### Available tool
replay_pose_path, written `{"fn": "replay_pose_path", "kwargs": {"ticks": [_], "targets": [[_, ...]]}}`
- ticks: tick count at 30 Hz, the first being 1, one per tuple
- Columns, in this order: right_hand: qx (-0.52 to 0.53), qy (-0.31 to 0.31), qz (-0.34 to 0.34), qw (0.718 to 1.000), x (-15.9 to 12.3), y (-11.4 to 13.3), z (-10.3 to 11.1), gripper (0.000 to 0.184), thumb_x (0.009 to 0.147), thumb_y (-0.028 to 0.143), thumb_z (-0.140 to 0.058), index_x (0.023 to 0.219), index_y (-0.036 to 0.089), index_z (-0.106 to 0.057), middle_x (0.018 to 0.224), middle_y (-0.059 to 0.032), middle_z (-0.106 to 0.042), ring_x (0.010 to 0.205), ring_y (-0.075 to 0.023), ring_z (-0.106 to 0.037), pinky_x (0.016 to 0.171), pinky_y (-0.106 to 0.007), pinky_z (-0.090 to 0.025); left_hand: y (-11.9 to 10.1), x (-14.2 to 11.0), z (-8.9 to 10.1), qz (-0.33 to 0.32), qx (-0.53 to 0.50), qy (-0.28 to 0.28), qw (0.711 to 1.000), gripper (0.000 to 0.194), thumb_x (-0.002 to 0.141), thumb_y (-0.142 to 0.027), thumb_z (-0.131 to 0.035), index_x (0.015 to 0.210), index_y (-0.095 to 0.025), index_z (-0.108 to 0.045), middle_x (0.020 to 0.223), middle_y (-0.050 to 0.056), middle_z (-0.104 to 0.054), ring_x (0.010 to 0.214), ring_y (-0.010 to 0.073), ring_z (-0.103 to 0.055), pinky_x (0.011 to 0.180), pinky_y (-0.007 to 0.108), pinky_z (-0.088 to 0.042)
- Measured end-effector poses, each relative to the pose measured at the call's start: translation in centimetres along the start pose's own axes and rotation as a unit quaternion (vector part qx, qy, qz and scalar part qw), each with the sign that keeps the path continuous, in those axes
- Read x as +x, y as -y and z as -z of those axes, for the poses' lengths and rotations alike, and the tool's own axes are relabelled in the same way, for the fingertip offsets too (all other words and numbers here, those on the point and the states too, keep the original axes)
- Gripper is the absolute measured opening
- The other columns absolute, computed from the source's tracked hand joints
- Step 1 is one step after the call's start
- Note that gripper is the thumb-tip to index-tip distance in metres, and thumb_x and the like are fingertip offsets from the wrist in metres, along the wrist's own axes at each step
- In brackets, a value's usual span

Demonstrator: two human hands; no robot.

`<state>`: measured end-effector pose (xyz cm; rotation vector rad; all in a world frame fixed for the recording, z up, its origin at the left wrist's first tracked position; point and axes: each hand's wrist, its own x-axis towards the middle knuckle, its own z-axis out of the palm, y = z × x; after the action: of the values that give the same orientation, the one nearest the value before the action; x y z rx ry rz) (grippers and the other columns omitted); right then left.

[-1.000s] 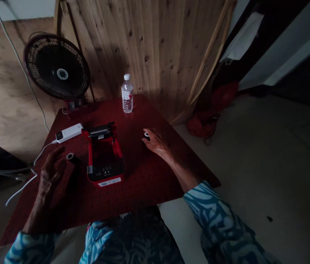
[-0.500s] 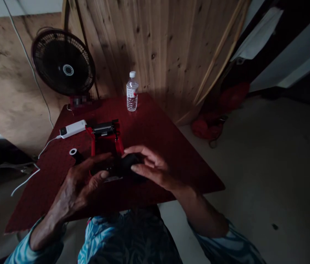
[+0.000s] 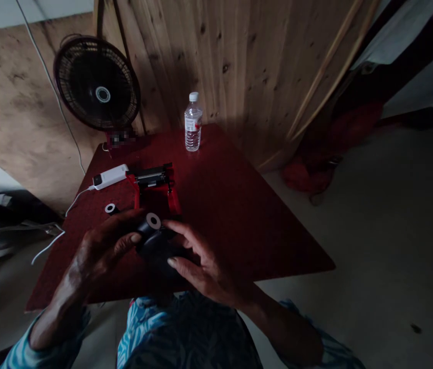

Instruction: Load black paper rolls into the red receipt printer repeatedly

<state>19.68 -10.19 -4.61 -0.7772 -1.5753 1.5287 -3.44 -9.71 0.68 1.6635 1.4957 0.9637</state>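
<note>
My left hand (image 3: pixel 104 243) has its thumb and fingers around a dark roll (image 3: pixel 147 228) with a pale ring-shaped end. Just right of it, my right hand (image 3: pixel 197 259) grips a black object (image 3: pixel 162 253) whose shape is lost in the shadow. The two things touch or overlap in front of me, above the table's near part. Behind my hands lies a red device with a black top bar (image 3: pixel 151 177), its red arms reaching toward me. A smaller dark roll with a white ring end (image 3: pixel 110 208) is on the table beyond my left hand.
On the red-covered table (image 3: pixel 239 215) are a white power bank (image 3: pixel 110 177) with a cable and a clear plastic bottle (image 3: pixel 193 123). A fan (image 3: pixel 99 84) stands at the back left, before a wooden wall (image 3: pixel 247 66). A red bag (image 3: pixel 308 171) lies on the floor at right.
The roll's pale end now shows between my hands; my left hand has closed around it. My right hand has shifted left and down with the black object. The view has turned slightly right.
</note>
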Motion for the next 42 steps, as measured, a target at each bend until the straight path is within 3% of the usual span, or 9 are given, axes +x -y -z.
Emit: {"fn": "replay_pose_path", "kwargs": {"ticks": [6, 12, 14, 17, 19, 22, 32, 37, 42], "targets": [[0.012, 0.079, 0.02, 0.997, -1.4, 0.3, -0.4, 0.059, 0.092, 0.035, -0.064, 0.15, 0.039, -0.048, 0.145, -0.0027, -0.061, 0.13, -0.0236, -0.06, 0.11, -0.035, -0.05, 0.3, 1.4, 0.6, -0.112, 0.148, -0.012, 0.983, 0.033, 0.087, -0.042, -0.067, 0.115, -0.026, -0.074, 0.106, 0.006, -0.076, 0.087, 0.0253, -0.074, 0.072, 0.034, -0.062], [0.084, 0.279, 0.047, 0.955, -1.4, 0.4, 3.5, 0.041, 0.094, 0.037, -0.064, 0.135, 0.032, -0.064, 0.104, -0.0042, -0.078, 0.094, -0.0166, -0.074, 0.088, -0.03, -0.057, 0.6, 4.8, -0.2, -0.18, 0.292, 0.002, 0.939, 0.028, 0.091, -0.032, -0.062, 0.117, -0.026, -0.07, 0.111, 0.003, -0.076, 0.094, 0.0224, -0.073, 0.079, 0.031, -0.059], [0.148, 0.217, 0.06, 0.963, -0.6, -0.5, 5.4, 0.032, 0.096, 0.035, -0.063, 0.126, 0.027, -0.069, 0.101, -0.0049, -0.077, 0.088, -0.0145, -0.073, 0.084, -0.03, -0.058, 0.9, 6.1, -0.9, -0.168, 0.329, 0.032, 0.929, 0.03, 0.091, -0.031, -0.06, 0.118, -0.025, -0.07, 0.112, 0.004, -0.077, 0.094, 0.0235, -0.074, 0.08, 0.033, -0.059], [0.204, 0.011, 0.057, 0.977, 1.3, -2.6, 8.1, 0.028, 0.092, 0.038, -0.069, 0.117, 0.026, -0.07, 0.092, -0.0017, -0.076, 0.081, -0.0126, -0.071, 0.081, -0.03, -0.057, 1.2, 7.6, -2.0, -0.146, 0.407, 0.057, 0.9, 0.032, 0.09, -0.025, -0.058, 0.119, -0.022, -0.071, 0.116, 0.008, -0.077, 0.103, 0.0282, -0.073, 0.084, 0.037, -0.058], [0.204, -0.133, 0.036, 0.969, 2.4, -4.5, 9.5, 0.031, 0.085, 0.041, -0.075, 0.112, 0.026, -0.071, 0.089, -0.0008, -0.075, 0.08, -0.0133, -0.07, 0.08, -0.031, -0.056, 1.3, 8.4, -2.7, -0.118, 0.462, 0.061, 0.877, 0.034, 0.09, -0.022, -0.058, 0.121, -0.024, -0.072, 0.117, 0.008, -0.077, 0.106, 0.0298, -0.072, 0.086, 0.038, -0.057], [0.204, -0.237, -0.006, 0.95, 3.2, -7.2, 10.4, 0.038, 0.075, 0.044, -0.082, 0.106, 0.025, -0.071, 0.086, -0.0003, -0.075, 0.076, -0.0143, -0.069, 0.076, -0.032, -0.055, 1.2, 9.1, -3.4, -0.071, 0.514, 0.091, 0.85, 0.036, 0.09, -0.022, -0.058, 0.122, -0.03, -0.073, 0.116, 0.006, -0.078, 0.103, 0.0302, -0.073, 0.083, 0.038, -0.057], [0.114, -0.196, -0.039, 0.973, 2.6, -8.9, 10.2, 0.038, 0.081, 0.049, -0.073, 0.109, 0.025, -0.071, 0.09, -0.0016, -0.074, 0.078, -0.0158, -0.07, 0.082, -0.036, -0.054, 1.8, 11.4, -3.2, -0.064, 0.462, 0.232, 0.854, 0.028, 0.093, -0.024, -0.056, 0.11, -0.024, -0.077, 0.116, 0.008, -0.077, 0.103, 0.0298, -0.072, 0.089, 0.039, -0.054], [0.087, -0.189, -0.04, 0.977, 2.3, -9.1, 10.3, 0.039, 0.084, 0.05, -0.069, 0.112, 0.024, -0.07, 0.093, -0.003, -0.075, 0.08, -0.0168, -0.071, 0.082, -0.036, -0.054, 1.4, 7.4, -0.9, -0.126, 0.304, 0.154, 0.932, 0.037, 0.099, -0.05, -0.05, 0.117, -0.027, -0.074, 0.111, 0.003, -0.079, 0.096, 0.0236, -0.074, 0.085, 0.031, -0.056], [0.093, -0.206, -0.051, 0.973, 2.4, -9.6, 10.2, 0.042, 0.08, 0.052, -0.073, 0.109, 0.023, -0.07, 0.091, -0.0034, -0.075, 0.076, -0.0161, -0.071, 0.08, -0.035, -0.054, 1.7, 3.5, -1.1, -0.244, 0.301, 0.09, 0.918, 0.034, 0.096, -0.046, -0.061, 0.115, -0.021, -0.072, 0.103, 0.006, -0.078, 0.088, 0.022, -0.073, 0.078, 0.031, -0.055]]}}
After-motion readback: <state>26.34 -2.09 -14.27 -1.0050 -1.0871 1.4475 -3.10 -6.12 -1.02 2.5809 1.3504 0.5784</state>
